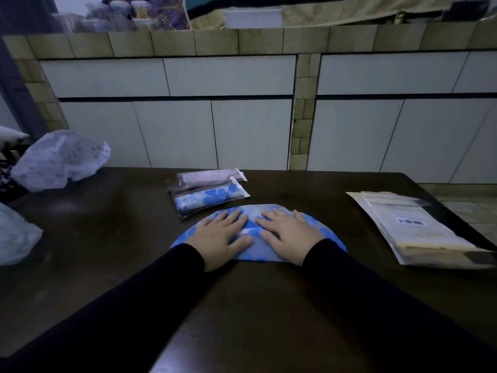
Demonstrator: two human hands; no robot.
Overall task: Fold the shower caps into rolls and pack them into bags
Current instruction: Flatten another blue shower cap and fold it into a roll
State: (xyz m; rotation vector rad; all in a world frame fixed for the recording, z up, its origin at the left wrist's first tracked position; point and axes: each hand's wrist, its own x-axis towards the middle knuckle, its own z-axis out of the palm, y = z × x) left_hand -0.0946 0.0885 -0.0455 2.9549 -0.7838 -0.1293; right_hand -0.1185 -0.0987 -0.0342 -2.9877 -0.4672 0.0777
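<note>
On dark table [107,238]: two bagged rolls [207,189] done; left hand [219,235] and right hand [289,234], fingers flat, press half-folded blue-flowered shower cap [325,231]; loose caps [61,158], empty bags [411,227] remain.

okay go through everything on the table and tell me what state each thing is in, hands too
Blue flowered shower cap: folded to a half circle, flat on the table.
Left hand: open, pressing the cap.
Right hand: open, pressing the cap.
Blue rolled cap: packed in a clear bag.
Pink rolled cap: packed in a clear bag.
Stack of empty bags: lying flat.
Loose white cap: unfolded, crumpled.
</note>
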